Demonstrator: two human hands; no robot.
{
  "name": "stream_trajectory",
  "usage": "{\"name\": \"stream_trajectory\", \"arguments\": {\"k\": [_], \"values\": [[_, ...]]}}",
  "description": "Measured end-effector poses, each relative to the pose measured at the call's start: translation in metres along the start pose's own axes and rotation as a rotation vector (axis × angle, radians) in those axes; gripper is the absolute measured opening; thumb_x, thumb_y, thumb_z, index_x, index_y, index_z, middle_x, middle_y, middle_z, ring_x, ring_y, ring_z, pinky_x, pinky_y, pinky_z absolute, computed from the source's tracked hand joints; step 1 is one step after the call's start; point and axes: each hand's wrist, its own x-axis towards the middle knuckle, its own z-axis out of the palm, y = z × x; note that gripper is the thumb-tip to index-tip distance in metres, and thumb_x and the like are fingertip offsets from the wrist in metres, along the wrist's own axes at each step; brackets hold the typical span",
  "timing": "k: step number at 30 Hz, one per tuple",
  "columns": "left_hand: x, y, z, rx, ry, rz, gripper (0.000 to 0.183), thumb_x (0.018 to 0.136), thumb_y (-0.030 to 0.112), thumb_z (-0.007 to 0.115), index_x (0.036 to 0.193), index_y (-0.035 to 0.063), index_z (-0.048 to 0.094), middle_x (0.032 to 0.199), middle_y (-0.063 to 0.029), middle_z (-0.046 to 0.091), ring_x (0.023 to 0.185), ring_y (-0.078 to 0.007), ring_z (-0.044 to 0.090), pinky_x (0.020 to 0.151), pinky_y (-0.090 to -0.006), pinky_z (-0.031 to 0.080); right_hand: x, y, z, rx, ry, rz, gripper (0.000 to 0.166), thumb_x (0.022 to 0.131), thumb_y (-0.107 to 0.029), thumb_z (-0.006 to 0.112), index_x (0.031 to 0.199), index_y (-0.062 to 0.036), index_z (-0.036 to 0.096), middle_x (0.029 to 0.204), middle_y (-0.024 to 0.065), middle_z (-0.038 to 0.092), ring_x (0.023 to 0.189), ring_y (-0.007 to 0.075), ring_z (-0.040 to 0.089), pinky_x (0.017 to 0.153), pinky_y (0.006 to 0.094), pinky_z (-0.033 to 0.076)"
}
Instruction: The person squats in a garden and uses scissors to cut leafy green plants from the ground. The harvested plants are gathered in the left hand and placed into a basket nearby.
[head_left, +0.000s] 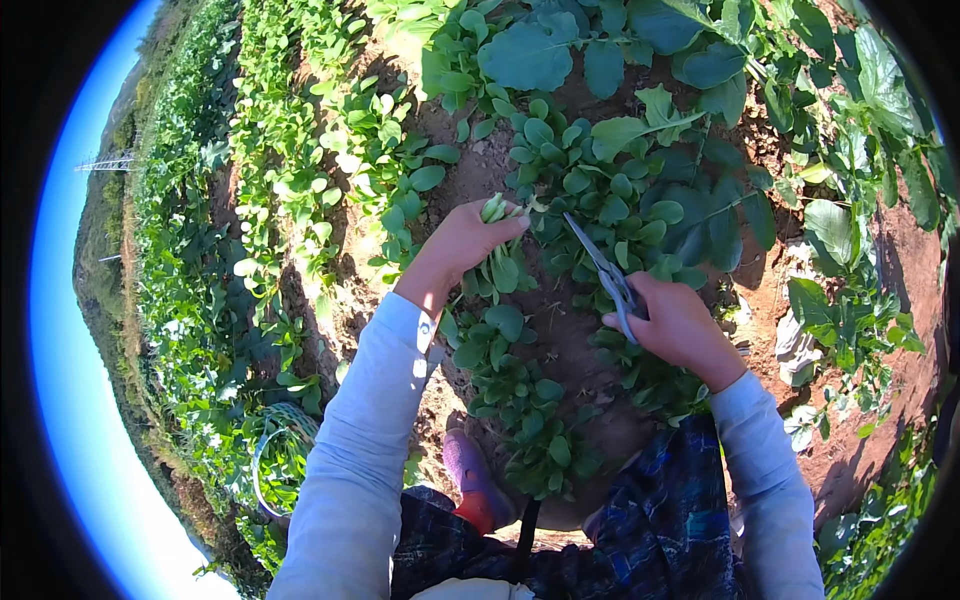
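A small bunch of leafy greens (504, 271) is gripped in my left hand (474, 234), its pale cut stem ends (493, 208) poking up above the thumb and its leaves hanging down. My right hand (671, 322) holds a pair of scissors (609, 279) by the handles, the blades pointing up and to the left. The blades look nearly or fully closed. Below the blades grows a row of low leafy green plants (615, 187). More of the same plants (517, 390) stand in the soil between my hands and my feet.
Large broad-leaved plants (529, 52) overhang the row at the top. At lower left a basket with a pale handle (259, 472) holds or stands among greens. My shoe (469, 465) rests on soil beside the plants. A pale stone-like lump (796, 349) lies at right.
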Motion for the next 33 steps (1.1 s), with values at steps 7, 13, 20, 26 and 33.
{"name": "stream_trajectory", "arguments": {"k": [7,13,20,26,33], "values": [[-0.050,-0.034,0.007,-0.295,0.015,-0.072,0.031,0.084,0.024,0.076,0.102,0.0013,0.064,0.087,-0.0019,0.066,0.074,-0.0078,0.060,0.065,-0.0230,0.049,-0.006,-0.015,0.023,0.182,-0.283,0.027,0.058,0.078,-0.054,0.073,0.098,-0.0014,0.060,0.075,0.0141,0.063,0.070,0.0301,0.064,0.064,0.0391,0.048],[-0.071,-0.047,0.016,-0.093,0.059,-0.038,0.030,0.084,0.022,0.075,0.101,-0.0006,0.066,0.083,0.0004,0.065,0.070,-0.0065,0.057,0.064,-0.0238,0.047,-0.001,-0.024,0.033,0.157,-0.327,-0.008,0.056,0.077,-0.056,0.072,0.092,-0.0032,0.062,0.073,0.0126,0.064,0.069,0.0289,0.064,0.064,0.0385,0.048],[-0.083,-0.058,0.015,0.007,0.073,-0.058,0.030,0.084,0.022,0.076,0.102,0.0000,0.067,0.085,0.0009,0.066,0.072,-0.0064,0.057,0.066,-0.0252,0.048,0.003,-0.028,0.037,0.187,-0.407,0.002,0.043,0.081,-0.041,0.076,0.093,-0.0020,0.062,0.067,0.0062,0.062,0.062,0.0139,0.058,0.059,0.0300,0.046],[-0.091,-0.084,0.000,-0.346,0.115,-0.045,0.034,0.081,0.020,0.079,0.107,0.0020,0.066,0.093,-0.0004,0.065,0.081,-0.0096,0.060,0.075,-0.0260,0.050,0.005,-0.019,0.039,0.266,-0.367,0.050,0.040,0.083,-0.037,0.075,0.095,-0.0009,0.062,0.068,0.0045,0.063,0.062,0.0109,0.058,0.058,0.0286,0.045],[-0.091,-0.043,0.004,-0.387,0.004,-0.039,0.026,0.083,0.017,0.076,0.103,0.0034,0.067,0.099,-0.0027,0.065,0.087,-0.0124,0.061,0.080,-0.0277,0.051,0.047,0.008,0.006,0.073,-0.141,0.139,0.045,0.085,-0.036,0.073,0.103,0.0032,0.062,0.076,0.0070,0.065,0.062,0.0122,0.061,0.058,0.0298,0.048]]}}
